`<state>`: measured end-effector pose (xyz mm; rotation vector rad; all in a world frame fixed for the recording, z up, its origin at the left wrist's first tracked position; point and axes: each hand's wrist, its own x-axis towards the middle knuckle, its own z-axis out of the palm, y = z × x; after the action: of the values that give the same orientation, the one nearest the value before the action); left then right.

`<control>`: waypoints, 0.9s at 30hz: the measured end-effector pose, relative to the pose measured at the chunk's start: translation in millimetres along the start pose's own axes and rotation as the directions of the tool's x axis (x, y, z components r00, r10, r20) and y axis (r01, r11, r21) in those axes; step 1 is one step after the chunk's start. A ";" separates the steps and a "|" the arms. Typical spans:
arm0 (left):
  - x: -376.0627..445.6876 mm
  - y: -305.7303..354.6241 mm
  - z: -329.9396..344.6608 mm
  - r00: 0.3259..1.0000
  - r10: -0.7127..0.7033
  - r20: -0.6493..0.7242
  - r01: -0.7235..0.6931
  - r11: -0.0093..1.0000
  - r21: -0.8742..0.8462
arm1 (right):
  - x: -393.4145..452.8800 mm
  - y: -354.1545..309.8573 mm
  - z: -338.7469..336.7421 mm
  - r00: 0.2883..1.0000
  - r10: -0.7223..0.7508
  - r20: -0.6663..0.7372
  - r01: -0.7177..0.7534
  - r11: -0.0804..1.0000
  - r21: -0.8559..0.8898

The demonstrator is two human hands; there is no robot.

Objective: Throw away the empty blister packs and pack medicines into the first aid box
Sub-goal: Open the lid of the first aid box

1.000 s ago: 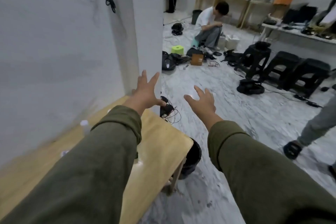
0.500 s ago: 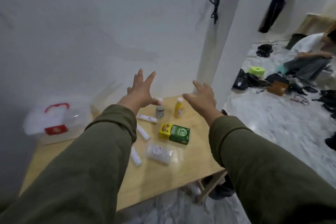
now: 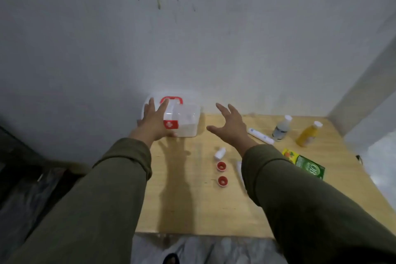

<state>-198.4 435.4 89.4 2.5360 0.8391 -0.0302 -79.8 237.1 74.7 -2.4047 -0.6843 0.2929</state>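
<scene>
A clear plastic first aid box with a red handle and red latch stands at the back of the wooden table, against the wall. My left hand lies spread over the box's left front, fingers apart. My right hand hovers open just right of the box, not touching it. A small white bottle lies on its side below my right hand. Two red-and-white caps sit in front of it. A white tube lies to the right.
A clear bottle with a white cap and a yellow bottle stand at the back right. A green and yellow carton lies near the right edge. Dark clutter fills the floor at the left.
The view has swung left from the room to the table. The first aid box is now in front of me, and my left hand has come onto it.
</scene>
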 end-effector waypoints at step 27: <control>9.0 -85.3 37.1 0.999 -0.011 -0.045 -0.007 0.924 -0.382 | 0.6 -51.8 111.9 0.997 0.048 0.059 -0.047 0.999 -0.022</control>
<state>-235.1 484.3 18.8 2.1742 0.7784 0.1770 -140.4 328.6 18.6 -2.4425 -0.6603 0.3810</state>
